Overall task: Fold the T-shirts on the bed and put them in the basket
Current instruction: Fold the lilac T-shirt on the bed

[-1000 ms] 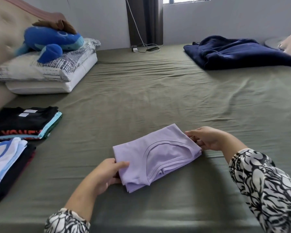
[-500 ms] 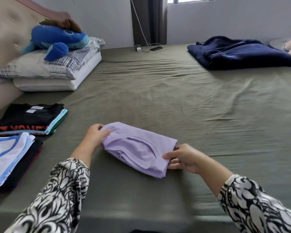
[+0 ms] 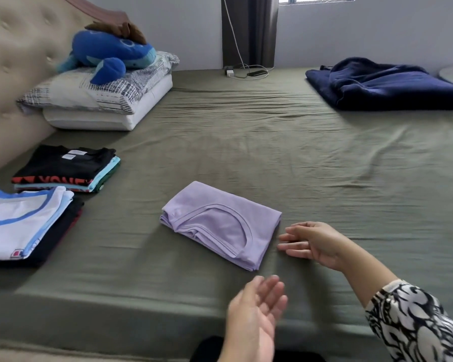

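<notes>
From my seat I see the lilac T-shirt (image 3: 221,224) lying folded flat on the olive bed (image 3: 272,152), near its front edge, neckline facing up, and nothing is touching it. My right hand (image 3: 315,244) sits just beside the shirt's right edge, fingers straight and loosely spread, pointing left toward the fabric, gripping nothing. My left hand (image 3: 254,317) hovers at the bed's front edge, below and slightly right of the shirt, palm turned inward, fingers relaxed and apart, holding nothing; it is somewhat blurred. A black-and-white patterned sleeve (image 3: 419,325) covers my right forearm.

On the left side of the bed I count 2 stacks of folded shirts. The nearer stack (image 3: 24,223) has a white shirt with blue trim on top of dark ones. The farther stack (image 3: 66,168) has a black shirt on top, with teal and dark green layers under it. Behind them 2 pillows (image 3: 102,105) lie stacked against the padded headboard (image 3: 16,64), with a blue plush toy (image 3: 110,56) on top. A navy blanket (image 3: 387,84) lies crumpled at the far right, and a charger with cable (image 3: 243,73) rests near the wall. I see no basket in this view.
</notes>
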